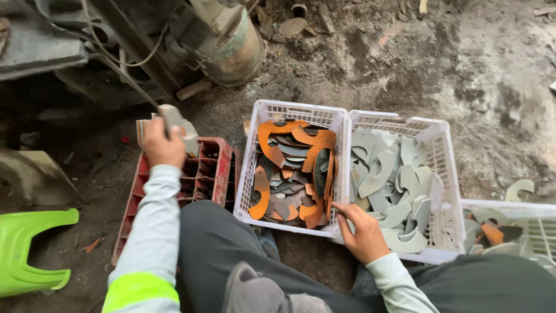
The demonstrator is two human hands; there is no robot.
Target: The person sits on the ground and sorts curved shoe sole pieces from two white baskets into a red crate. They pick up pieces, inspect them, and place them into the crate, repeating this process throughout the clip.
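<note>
Head view — right hand (365, 235) touches white basket (341, 130), left hand (162, 145) grips stack (174, 119).

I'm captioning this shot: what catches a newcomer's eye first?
Two white plastic baskets sit mid-frame: one holds orange and dark curved cut-outs, the other pale grey ones. The right hand rests where they meet; the left hand grips a grey stack over a red crate.

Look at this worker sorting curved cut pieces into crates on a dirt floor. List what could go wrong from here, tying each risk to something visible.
1. The right hand rests on the rim between the middle basket of orange and dark pieces and the basket of grey pieces; bare skin might get scraped by piece edges.
2. The left hand holds a stack of pieces over the red crate; some might slip onto the dirt.
3. The loose wire nearby might snag the raised stack.
</note>
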